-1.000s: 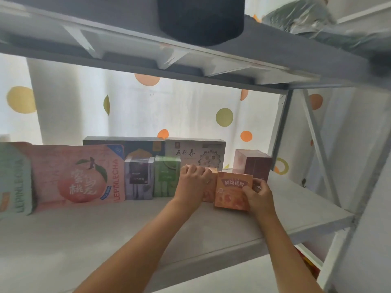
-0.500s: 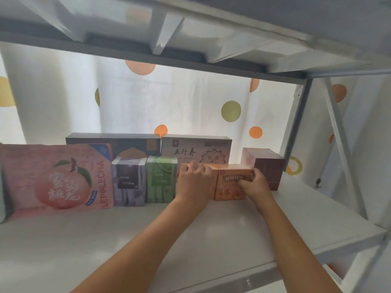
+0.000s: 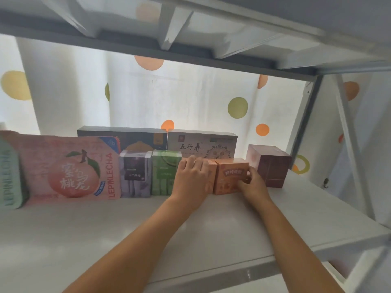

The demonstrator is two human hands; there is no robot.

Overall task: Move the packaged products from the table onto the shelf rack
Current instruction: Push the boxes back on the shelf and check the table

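Both orange boxes (image 3: 229, 176) now stand on the shelf (image 3: 211, 225), each hand's fingers (image 3: 195, 163) gripping one.

Bright backlight through the dotted curtain (image 3: 190, 92), soft overall blur, wide-angle bending at edges.

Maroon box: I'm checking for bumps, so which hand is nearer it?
Right. The right hand grips the orange box just beside the maroon box; the left hand sits farther left.

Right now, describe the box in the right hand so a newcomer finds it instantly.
On the shelf, follow the front row right past the green box. The orange box stands before the maroon box, the only one gripped by the right hand.
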